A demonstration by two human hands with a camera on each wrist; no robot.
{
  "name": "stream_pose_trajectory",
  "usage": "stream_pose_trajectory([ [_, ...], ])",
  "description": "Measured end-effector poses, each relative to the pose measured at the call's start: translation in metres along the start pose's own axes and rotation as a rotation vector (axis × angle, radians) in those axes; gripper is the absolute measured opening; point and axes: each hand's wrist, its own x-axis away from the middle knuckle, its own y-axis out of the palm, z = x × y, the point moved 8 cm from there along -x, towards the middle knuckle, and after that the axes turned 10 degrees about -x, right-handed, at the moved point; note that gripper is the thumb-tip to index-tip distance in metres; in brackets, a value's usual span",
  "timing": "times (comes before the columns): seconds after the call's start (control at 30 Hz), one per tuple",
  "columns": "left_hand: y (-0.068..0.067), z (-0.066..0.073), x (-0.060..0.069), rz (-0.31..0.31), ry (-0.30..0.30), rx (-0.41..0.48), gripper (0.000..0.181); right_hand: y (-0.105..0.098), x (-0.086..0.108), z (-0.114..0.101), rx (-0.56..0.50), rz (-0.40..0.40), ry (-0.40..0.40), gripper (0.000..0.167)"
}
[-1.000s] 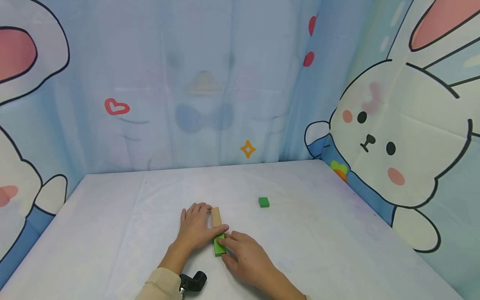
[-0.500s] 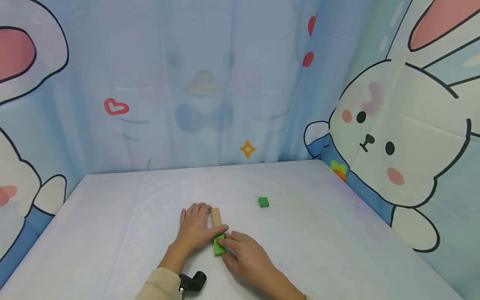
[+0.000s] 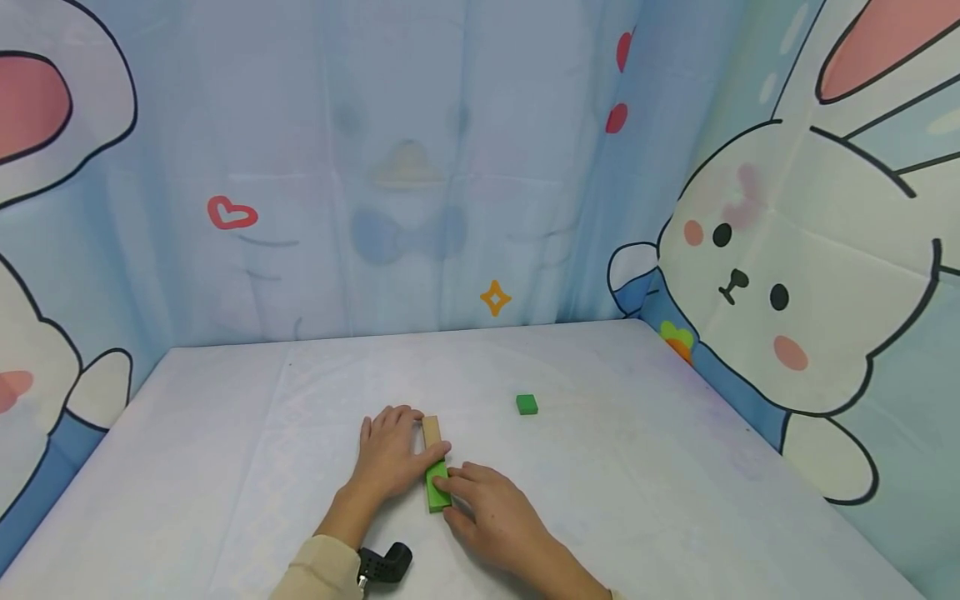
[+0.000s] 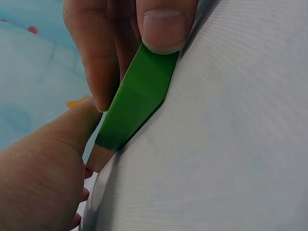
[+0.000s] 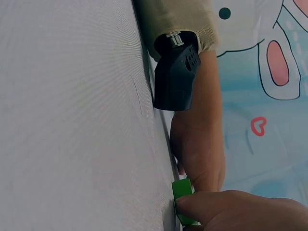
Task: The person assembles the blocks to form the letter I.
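A natural-wood block (image 3: pixel 431 432) and a green block (image 3: pixel 437 492) lie end to end on the white tabletop, in one narrow row. My left hand (image 3: pixel 391 452) rests along the row's left side. Its fingertips are by the wooden block's far end, and its straight thumb crosses where the two blocks meet. With thumb and index finger, my right hand (image 3: pixel 493 510) pinches the green block from the right. In the left wrist view, the right thumb covers the near end of the green block (image 4: pixel 137 96). Part of the wooden block (image 4: pixel 99 159) shows beyond it.
A small green cube (image 3: pixel 527 404) sits apart, farther back and right of the row. A black wrist camera (image 3: pixel 386 563) juts from my left sleeve. Behind the white table (image 3: pixel 637 467) hangs a blue curtain (image 3: pixel 315 283) printed with cartoon rabbits.
My left thumb has drawn back slightly to the left, uncovering more of the green block's top. The right hand and the small green cube have stayed in place.
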Motion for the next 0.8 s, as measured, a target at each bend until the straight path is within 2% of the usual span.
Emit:
stream_pose_trajectory([
  [0.4, 0.0006, -0.0030, -0.0022, 0.013, 0.021, 0.011, 0.056, -0.0037, -0.0016, -0.0004, 0.006, 0.039, -0.025, 0.039],
  [0.8, 0.0008, -0.0048, 0.0012, 0.014, 0.024, 0.019, 0.053, -0.0005, -0.0008, 0.0005, 0.003, 0.007, 0.015, 0.040],
])
